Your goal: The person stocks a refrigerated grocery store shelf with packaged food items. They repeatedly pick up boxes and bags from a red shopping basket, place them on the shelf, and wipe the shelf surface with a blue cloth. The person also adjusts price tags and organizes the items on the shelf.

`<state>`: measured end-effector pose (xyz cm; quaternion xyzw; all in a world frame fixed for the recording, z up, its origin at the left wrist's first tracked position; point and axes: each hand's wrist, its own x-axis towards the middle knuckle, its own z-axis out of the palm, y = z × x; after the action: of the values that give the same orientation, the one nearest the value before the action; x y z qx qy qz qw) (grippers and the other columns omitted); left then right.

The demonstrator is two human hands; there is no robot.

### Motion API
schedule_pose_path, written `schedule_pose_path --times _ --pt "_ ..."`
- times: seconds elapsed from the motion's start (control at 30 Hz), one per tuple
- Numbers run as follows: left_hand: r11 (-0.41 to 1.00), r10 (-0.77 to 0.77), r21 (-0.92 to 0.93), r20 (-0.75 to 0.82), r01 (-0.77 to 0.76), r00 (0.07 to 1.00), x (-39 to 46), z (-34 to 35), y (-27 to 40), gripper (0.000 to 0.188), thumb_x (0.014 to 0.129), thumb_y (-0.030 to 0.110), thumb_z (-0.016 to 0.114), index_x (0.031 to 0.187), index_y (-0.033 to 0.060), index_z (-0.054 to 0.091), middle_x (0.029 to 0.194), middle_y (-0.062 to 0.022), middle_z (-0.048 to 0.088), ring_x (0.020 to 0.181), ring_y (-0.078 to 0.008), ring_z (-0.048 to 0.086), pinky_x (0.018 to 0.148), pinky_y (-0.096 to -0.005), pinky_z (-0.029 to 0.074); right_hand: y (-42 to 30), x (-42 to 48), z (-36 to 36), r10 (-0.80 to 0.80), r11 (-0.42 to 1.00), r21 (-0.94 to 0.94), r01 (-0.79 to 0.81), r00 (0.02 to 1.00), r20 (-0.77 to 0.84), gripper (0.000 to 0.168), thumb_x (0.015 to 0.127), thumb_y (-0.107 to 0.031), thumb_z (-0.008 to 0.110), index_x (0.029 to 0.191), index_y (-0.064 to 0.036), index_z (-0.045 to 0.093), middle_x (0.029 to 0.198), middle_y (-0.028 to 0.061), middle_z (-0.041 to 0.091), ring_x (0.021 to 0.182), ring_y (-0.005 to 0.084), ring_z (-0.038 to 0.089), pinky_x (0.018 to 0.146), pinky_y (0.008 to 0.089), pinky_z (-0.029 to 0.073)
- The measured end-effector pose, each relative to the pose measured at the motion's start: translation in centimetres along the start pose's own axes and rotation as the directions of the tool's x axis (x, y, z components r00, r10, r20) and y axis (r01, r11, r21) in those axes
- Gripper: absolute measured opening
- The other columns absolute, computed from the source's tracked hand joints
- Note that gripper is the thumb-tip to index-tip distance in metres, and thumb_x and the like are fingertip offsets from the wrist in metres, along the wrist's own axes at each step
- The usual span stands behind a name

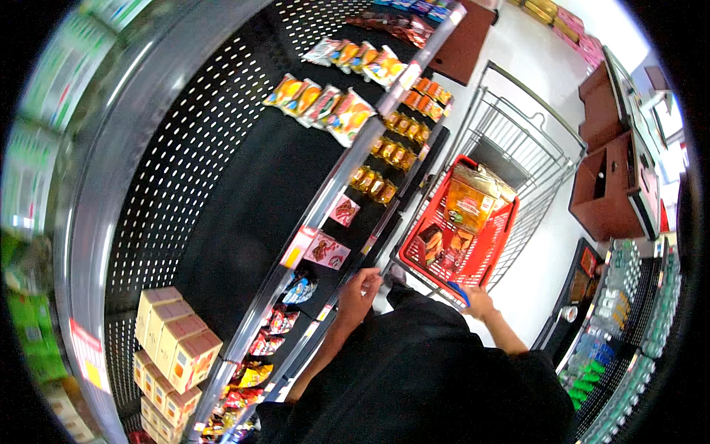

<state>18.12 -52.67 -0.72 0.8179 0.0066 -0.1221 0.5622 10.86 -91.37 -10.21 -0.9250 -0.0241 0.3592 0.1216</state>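
My right hand [478, 301] is closed around the handle of a metal shopping cart [541, 213], by a blue part of it. A red plastic basket [405, 256] sits in the cart, holding a golden-brown food package [468, 202] and smaller dark and orange packets [458, 247]. My left hand [360, 289] is raised beside the lower shelves, fingers curled, with nothing visible in it. It is nearest to a blue-and-white packet [300, 288] and pink boxes [327, 250] on the shelf.
Black shelving [233, 194] runs along the left, with wrapped snacks [349, 114] and stacked cartons [191, 355]. Brown counters [602, 191] stand beyond the cart at right. Bottled drinks [624, 277] fill shelves at the lower right.
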Motion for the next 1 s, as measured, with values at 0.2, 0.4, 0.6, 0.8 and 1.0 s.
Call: schedule_pose_path --times 0.2,0.4,0.6,0.8,1.0 --pt "0.995 0.084 -0.057 -0.047 -0.087 0.995 -3.8 -1.9 -2.2 0.025 0.099 0.017 0.067 0.121 0.0050 0.065 0.102 -0.0118 0.074 0.092 -0.0227 0.074 0.077 -0.0337 0.059 2.7 0.5 5.6 0.024 0.992 -0.114 -0.048 0.979 -0.203 0.069 0.075 -0.014 0.083 0.139 -0.020 0.057 0.118 0.0127 0.064 0.120 0.0352 0.058 0.097 0.0443 0.053" --pt "0.998 0.055 -0.026 -0.065 -0.057 0.996 -7.7 -4.3 -3.3 0.024 0.100 0.016 0.065 0.121 0.0044 0.065 0.101 -0.0123 0.074 0.090 -0.0221 0.074 0.076 -0.0345 0.059 3.3 2.0 5.4 0.079 0.982 -0.143 -0.120 0.962 -0.260 0.040 0.077 -0.010 0.079 0.115 -0.017 0.072 0.117 0.0113 0.067 0.116 0.0332 0.061 0.096 0.0438 0.054" --pt "0.997 -0.019 -0.075 -0.129 0.009 0.992 -11.0 -6.2 -4.8 0.024 0.100 0.014 0.065 0.122 0.0050 0.065 0.103 -0.0121 0.075 0.091 -0.0212 0.073 0.079 -0.0342 0.058 3.7 1.7 3.8 0.161 0.986 0.007 -0.168 0.928 -0.336 0.029 0.073 -0.004 0.073 0.101 -0.011 0.076 0.101 0.0107 0.076 0.098 0.0315 0.070 0.089 0.0412 0.057" --pt "0.997 0.069 0.036 -0.258 -0.062 0.964 -13.4 -9.2 -5.0 0.022 0.101 0.012 0.064 0.121 0.0039 0.065 0.104 -0.0118 0.075 0.090 -0.0207 0.074 0.078 -0.0344 0.058 -1.2 1.4 1.5 0.257 0.776 0.616 0.138 0.822 -0.509 0.017 0.080 -0.007 0.072 0.096 -0.003 0.070 0.086 0.0081 0.073 0.076 0.0160 0.069 0.072 0.0303 0.055" --pt "0.952 0.298 0.226 -0.529 -0.207 0.794 -14.4 -13.3 -0.6 0.020 0.099 0.003 0.062 0.119 0.0003 0.066 0.109 -0.0161 0.072 0.094 -0.0248 0.073 0.080 -0.0340 0.058 -18.5 1.3 -5.8 0.069 0.483 0.720 0.499 0.798 -0.599 0.030 0.085 0.000 0.075 0.114 -0.002 0.067 0.097 0.0037 0.072 0.084 0.0108 0.066 0.079 0.0268 0.054"
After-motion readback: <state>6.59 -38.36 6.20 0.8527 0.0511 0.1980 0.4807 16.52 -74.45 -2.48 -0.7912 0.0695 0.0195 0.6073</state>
